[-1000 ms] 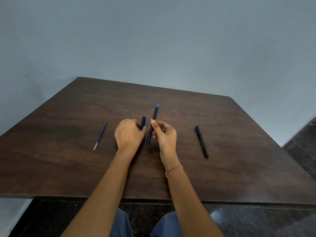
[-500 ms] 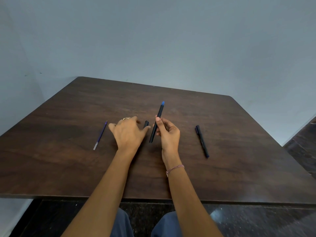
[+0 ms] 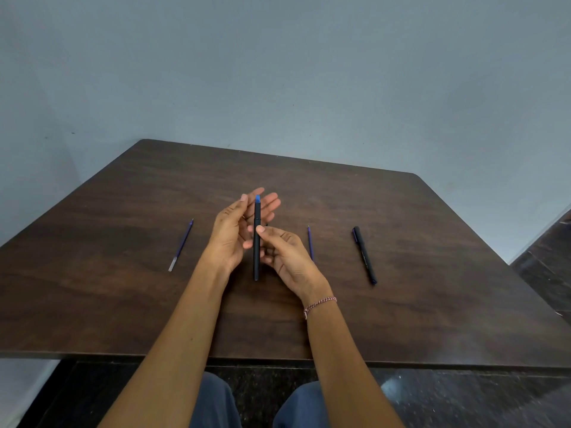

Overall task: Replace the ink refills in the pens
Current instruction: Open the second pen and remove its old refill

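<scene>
Slim black pen, matte round barrel with a blue end piece on top, is held nearly upright above the middle of the surface. Right hand pinches the barrel at mid-length, thumb in front and fingers curled behind. Left hand is raised just beside the pen's upper half, its fingers straight and slightly fanned, gripping nothing; contact with the barrel cannot be told.

Surface: dark brown, wood-grain, dull sheen, rounded far corner.

Lying flat:
- thin violet refill with a clear pale near end, left of the hands
- second thin violet refill, just right of the right hand, partly hidden by it
- capped black pen, farther right

Braided pink-and-white thread bracelet on the right wrist.
</scene>
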A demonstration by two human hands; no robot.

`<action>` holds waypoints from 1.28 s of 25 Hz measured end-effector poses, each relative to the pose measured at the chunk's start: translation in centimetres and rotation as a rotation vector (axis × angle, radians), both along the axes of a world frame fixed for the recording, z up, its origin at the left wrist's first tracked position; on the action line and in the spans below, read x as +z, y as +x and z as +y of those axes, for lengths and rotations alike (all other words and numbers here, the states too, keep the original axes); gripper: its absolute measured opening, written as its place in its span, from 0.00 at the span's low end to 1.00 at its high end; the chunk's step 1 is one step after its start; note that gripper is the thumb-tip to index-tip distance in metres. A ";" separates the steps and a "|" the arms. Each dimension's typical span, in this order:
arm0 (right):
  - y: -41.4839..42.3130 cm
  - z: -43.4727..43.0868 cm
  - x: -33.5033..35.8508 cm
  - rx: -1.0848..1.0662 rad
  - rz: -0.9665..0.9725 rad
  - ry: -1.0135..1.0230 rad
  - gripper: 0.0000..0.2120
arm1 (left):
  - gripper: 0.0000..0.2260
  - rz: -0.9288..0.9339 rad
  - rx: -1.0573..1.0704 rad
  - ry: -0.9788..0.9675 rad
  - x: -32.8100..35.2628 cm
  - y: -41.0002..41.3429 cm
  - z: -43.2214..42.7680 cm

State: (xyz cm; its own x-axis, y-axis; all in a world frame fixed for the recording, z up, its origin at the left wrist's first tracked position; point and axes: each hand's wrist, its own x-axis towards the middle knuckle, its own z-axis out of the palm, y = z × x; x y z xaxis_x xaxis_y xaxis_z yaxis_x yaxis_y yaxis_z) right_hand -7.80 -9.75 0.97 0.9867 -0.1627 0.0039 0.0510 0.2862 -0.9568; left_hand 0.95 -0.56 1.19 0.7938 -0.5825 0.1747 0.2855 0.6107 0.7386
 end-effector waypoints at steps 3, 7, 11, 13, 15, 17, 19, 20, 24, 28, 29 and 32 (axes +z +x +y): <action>0.0 -0.2 -0.2 0.011 -0.006 0.025 0.08 | 0.17 0.029 -0.137 -0.014 0.0 -0.2 0.1; 0.0 -0.3 -0.3 0.020 -0.023 0.022 0.07 | 0.14 -0.004 -0.079 0.074 0.3 -0.3 0.3; 0.3 -0.4 -0.6 0.008 -0.049 -0.018 0.07 | 0.12 -0.066 0.037 0.179 0.4 -0.3 0.3; 0.4 -0.4 -0.7 -0.002 -0.061 -0.044 0.07 | 0.11 -0.068 0.056 0.198 0.2 -0.3 0.3; 0.5 -0.4 -0.9 -0.013 -0.070 -0.065 0.07 | 0.10 -0.058 0.065 0.197 0.1 -0.2 0.4; 0.5 -0.4 -1.0 -0.023 -0.077 -0.090 0.07 | 0.11 -0.024 0.079 0.186 0.0 -0.1 0.5; 0.6 -0.5 -1.1 -0.025 -0.083 -0.110 0.08 | 0.11 0.010 0.093 0.166 0.1 0.0 0.6; 0.6 -0.6 -1.1 -0.024 -0.084 -0.119 0.08 | 0.11 0.024 0.099 0.157 0.1 -0.1 0.6; 0.5 -0.8 -1.1 -0.032 -0.095 -0.130 0.08 | 0.12 0.058 0.136 0.144 0.4 -0.3 0.6; 0.4 -0.9 -1.0 -0.008 -0.096 -0.108 0.09 | 0.09 0.078 0.127 0.128 0.4 -0.3 0.8; 0.3 -0.9 -1.0 0.012 -0.087 -0.087 0.09 | 0.09 0.080 0.108 0.123 0.4 -0.3 0.9; 0.1 -0.7 -0.9 0.072 -0.059 -0.026 0.10 | 0.09 0.075 0.071 0.124 0.5 -0.5 0.7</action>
State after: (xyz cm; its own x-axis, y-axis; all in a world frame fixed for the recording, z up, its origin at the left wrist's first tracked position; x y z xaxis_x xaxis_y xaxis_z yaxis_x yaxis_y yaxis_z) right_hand -7.68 -10.50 0.08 0.9938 -0.0902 0.0653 0.0873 0.2667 -0.9598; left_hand 0.49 0.17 1.67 0.8419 -0.5379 0.0433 0.3021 0.5364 0.7881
